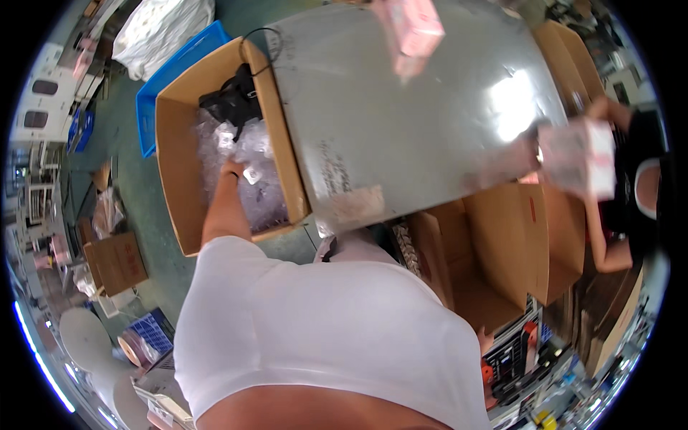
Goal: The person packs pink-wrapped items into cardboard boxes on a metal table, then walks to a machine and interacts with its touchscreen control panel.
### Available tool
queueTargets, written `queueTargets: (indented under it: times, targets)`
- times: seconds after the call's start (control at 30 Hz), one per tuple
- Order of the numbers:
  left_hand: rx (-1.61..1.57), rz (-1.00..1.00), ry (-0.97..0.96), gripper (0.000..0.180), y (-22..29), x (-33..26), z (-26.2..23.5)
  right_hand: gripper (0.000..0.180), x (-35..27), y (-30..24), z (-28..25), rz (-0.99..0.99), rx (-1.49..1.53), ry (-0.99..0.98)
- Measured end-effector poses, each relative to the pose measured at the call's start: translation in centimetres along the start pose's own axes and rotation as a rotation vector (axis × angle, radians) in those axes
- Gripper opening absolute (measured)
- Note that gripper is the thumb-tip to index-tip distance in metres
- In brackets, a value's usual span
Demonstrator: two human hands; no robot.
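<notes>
My left arm reaches down into an open cardboard box [173, 154] at the left. Inside it my left hand [233, 169] is among clear plastic bags [264, 197], some with small white patches. Its fingers are sunk in the plastic, so their grip is hidden. A black bag or cloth [233, 100] lies at the far end of that box. My right hand [486, 340] shows only in part beside my body, near an open empty carton [494, 251]. What its fingers do cannot be made out.
A shiny metal table [401, 122] stands ahead, with a pink box [412, 29] at its far side. At the right a co-worker [638, 179] holds a blurred pink-and-white box [579, 158]. A blue crate [147, 115] and a white sack [161, 32] lie beyond the cardboard box.
</notes>
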State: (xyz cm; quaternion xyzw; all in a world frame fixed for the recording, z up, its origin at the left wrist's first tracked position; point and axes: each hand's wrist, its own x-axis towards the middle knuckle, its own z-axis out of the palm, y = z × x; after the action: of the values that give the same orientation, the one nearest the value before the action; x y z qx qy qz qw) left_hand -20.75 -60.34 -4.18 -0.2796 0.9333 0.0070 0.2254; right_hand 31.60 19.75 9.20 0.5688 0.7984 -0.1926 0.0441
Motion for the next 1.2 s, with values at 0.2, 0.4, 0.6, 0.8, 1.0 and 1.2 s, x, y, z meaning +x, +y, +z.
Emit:
queueTargets:
  times: [0.2, 0.4, 0.6, 0.8, 1.0, 1.2]
  targets:
    - [0.076, 0.080, -0.338, 0.095, 10.2, -12.2, 5.6, 0.038, 1.1, 0.0, 0.0, -0.024, -0.439, -0.080]
    - [-0.401, 0.378, -0.196, 0.036, 7.6, -6.0, 1.5, 0.038, 2.1, -1.6, 0.0, 0.086, -0.638, -0.158]
    - [-0.250, 0.307, -0.750, 0.046, 1.0, -4.4, -1.9, 0.034, 1.8, 0.6, 1.2, 0.046, -0.444, 0.010]
    - [-0.702, 0.159, -0.235, 0.037, -2.0, -3.4, -5.6, 0.033, 0.8, 1.0, 2.2, 0.042, -0.029, 0.107]
    - [-1.182, 0.729, -0.177, 0.038, 15.9, -20.4, -23.4, 0.038, -1.2, 1.3, 1.2, -0.002, 0.058, 0.066]
    - [-0.873, 1.315, -0.859, 0.043, 34.4, -42.7, -15.6, 0.040, -1.4, -0.2, -0.1, 0.062, 0.201, 0.074]
